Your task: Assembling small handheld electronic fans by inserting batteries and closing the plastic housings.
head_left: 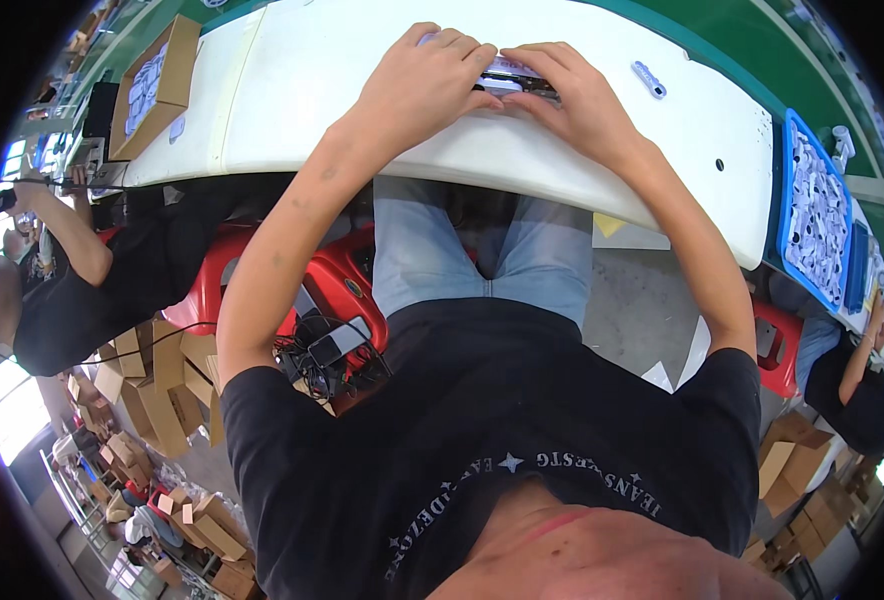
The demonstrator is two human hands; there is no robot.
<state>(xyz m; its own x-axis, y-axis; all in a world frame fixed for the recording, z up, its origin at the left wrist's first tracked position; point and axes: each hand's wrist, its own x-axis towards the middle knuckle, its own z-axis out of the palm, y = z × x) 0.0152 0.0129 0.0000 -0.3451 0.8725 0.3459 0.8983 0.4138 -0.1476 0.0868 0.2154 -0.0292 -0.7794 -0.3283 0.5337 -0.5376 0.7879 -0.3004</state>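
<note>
Over the far part of the white table, my left hand (424, 88) and my right hand (584, 103) meet with their fingers bent. Between them they grip a small dark-and-silver piece with pale purple parts (508, 76). Most of it is covered by my fingers, so I cannot make out its kind. To the right of my right hand lies a flat, pale purple plastic part (649, 79) with wavy edges and a dark round spot at one end.
The white table (322, 60) has a small round hole at its right. At the left stands a cardboard box (167, 85) of pale purple parts; at the right, a blue tray (797, 250) of similar parts. Red stools (337, 285) and co-workers (82, 300) flank me.
</note>
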